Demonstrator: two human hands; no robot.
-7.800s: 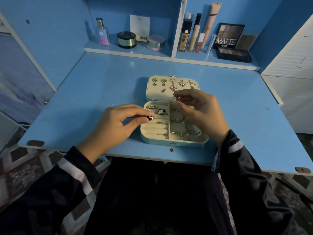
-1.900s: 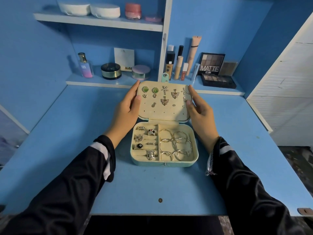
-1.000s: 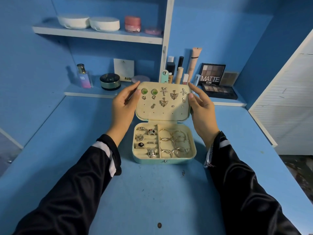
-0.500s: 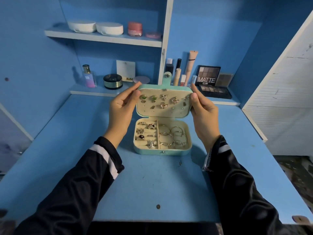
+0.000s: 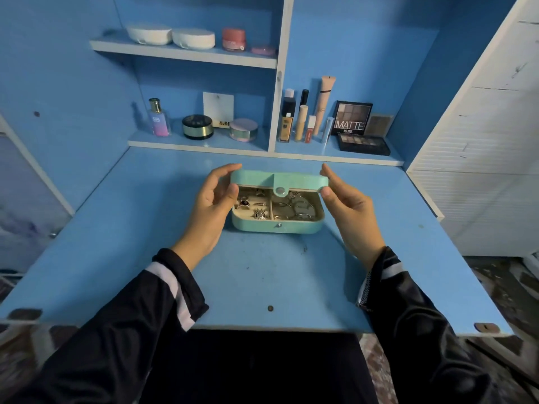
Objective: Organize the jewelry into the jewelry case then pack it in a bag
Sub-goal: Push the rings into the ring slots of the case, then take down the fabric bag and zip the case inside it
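Observation:
A mint-green jewelry case (image 5: 277,225) sits in the middle of the blue desk (image 5: 262,272). Its lid (image 5: 256,178) is tilted far down over the tray, with a snap tab (image 5: 280,190) hanging at its front edge. Through the gap I see rings (image 5: 253,206) in the left slots and hoop earrings (image 5: 299,209) in the right compartment. My left hand (image 5: 214,204) pinches the lid's left end between thumb and fingers. My right hand (image 5: 342,201) pinches the lid's right end. No bag is in view.
Behind the case, a low shelf holds a perfume bottle (image 5: 159,119), round compacts (image 5: 197,126), makeup tubes (image 5: 303,118) and a MATTE eyeshadow palette (image 5: 353,119). An upper shelf (image 5: 186,53) carries jars. A white cabinet (image 5: 481,158) stands at the right.
Both hands have swung the lid from upright down toward the tray, hiding the stud earrings on its inside. Earlier, my hands were placing jewelry in the open case.

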